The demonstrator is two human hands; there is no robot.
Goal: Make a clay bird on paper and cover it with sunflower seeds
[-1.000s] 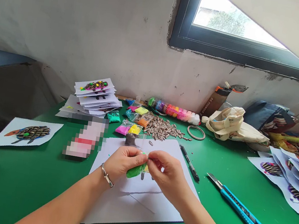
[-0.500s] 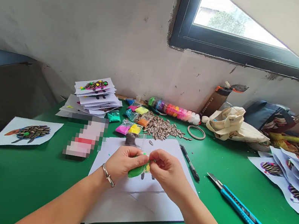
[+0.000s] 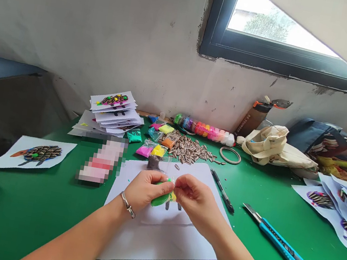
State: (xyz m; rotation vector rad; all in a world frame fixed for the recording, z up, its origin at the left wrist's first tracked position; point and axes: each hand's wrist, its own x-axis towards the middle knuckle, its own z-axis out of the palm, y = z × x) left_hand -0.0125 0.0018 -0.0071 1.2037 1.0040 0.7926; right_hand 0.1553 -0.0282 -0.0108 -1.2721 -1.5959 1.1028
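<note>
My left hand (image 3: 147, 190) grips a small clear bag of green clay (image 3: 160, 200) between thumb and curled fingers. My right hand (image 3: 195, 200) is closed in a pinch at the bag's right edge, its fingertips almost touching my left thumb. Both hands hover over white paper sheets (image 3: 141, 242). Partly hidden beneath them is a picture with a yellow patch and dark leg-like marks (image 3: 179, 207). A bag of dark clay (image 3: 154, 162) lies at the paper's top edge, beside a single sunflower seed (image 3: 177, 166).
Behind the paper are a heap of sunflower seeds (image 3: 190, 150) and several coloured clay bags (image 3: 145, 148). To the right lie a black pen (image 3: 223, 191) and a blue utility knife with its blade out (image 3: 289, 253). Seed pictures (image 3: 39, 154) and a paper stack (image 3: 116, 116) are left.
The view has shifted slightly, so everything sits a little further right. Both hands stay together at the bag of green clay, with hardly any change in their grip.
</note>
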